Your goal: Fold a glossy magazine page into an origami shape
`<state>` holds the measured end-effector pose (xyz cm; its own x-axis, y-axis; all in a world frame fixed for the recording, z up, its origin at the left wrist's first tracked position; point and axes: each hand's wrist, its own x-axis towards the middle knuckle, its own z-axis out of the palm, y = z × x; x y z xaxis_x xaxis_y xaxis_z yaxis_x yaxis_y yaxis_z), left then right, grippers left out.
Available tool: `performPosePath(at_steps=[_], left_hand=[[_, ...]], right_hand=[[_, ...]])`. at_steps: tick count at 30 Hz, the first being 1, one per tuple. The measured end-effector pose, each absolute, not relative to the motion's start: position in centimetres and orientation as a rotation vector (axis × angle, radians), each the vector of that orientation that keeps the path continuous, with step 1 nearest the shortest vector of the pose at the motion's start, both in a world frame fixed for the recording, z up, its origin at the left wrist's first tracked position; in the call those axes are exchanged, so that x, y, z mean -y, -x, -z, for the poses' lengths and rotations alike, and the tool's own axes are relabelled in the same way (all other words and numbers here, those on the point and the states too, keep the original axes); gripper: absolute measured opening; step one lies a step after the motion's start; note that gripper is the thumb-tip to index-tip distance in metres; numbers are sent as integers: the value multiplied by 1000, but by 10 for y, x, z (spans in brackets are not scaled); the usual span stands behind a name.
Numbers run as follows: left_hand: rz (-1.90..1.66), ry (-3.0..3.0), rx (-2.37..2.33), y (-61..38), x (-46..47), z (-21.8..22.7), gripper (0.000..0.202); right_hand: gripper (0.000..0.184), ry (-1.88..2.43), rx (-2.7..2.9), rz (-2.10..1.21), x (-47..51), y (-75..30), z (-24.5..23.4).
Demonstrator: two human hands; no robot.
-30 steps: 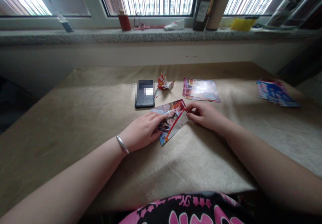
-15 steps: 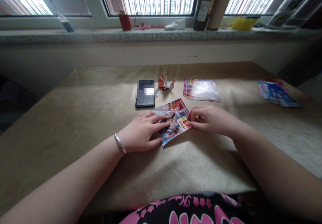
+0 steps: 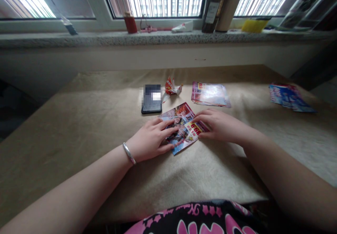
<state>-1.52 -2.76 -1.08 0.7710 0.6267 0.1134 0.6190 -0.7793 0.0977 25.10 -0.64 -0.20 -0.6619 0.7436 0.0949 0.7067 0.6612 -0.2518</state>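
Head view, the only one I have: a printed leaflet [image 3: 188, 135] lies on the table [image 3: 79, 128] in front of the wearer, set askew, one corner pointing far and one near. The left hand [image 3: 151, 137] rests palm down on its left part, fingers spread, gripping nothing. The right hand [image 3: 219, 126] is on its right part, index and thumb apart around a yellow label, resting on the sheet, not clenched. So from the left hand the leaflet lies to the right, from the right hand to the left; both touch it, so I count neither as nearer. Long axis: with the left side partly under fingers, I can't say which way it runs. Beyond, left to right: phone [image 3: 152, 104], folded paper shape [image 3: 172, 87], leaflet stack [image 3: 210, 94]; far right, fanned blue leaflets [image 3: 291, 98].
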Motion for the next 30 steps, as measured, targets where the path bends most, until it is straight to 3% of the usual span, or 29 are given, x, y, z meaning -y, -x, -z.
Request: performPosePath(at_steps=[6, 15, 22, 30], left_hand=[[-239, -2863, -1119, 9, 30, 12, 47], [-487, -2649, -1472, 7, 23, 1, 43], [-545, -2376, -1877, 26, -44, -6, 57], [-570, -2402, -1884, 34, -74, 10, 58]], right_hand=[[24, 990, 2653, -321, 7, -239, 10], [27, 973, 2636, -372, 7, -240, 16], [26, 996, 2643, -377, 7, -239, 13], [26, 996, 2648, -389, 7, -239, 14]])
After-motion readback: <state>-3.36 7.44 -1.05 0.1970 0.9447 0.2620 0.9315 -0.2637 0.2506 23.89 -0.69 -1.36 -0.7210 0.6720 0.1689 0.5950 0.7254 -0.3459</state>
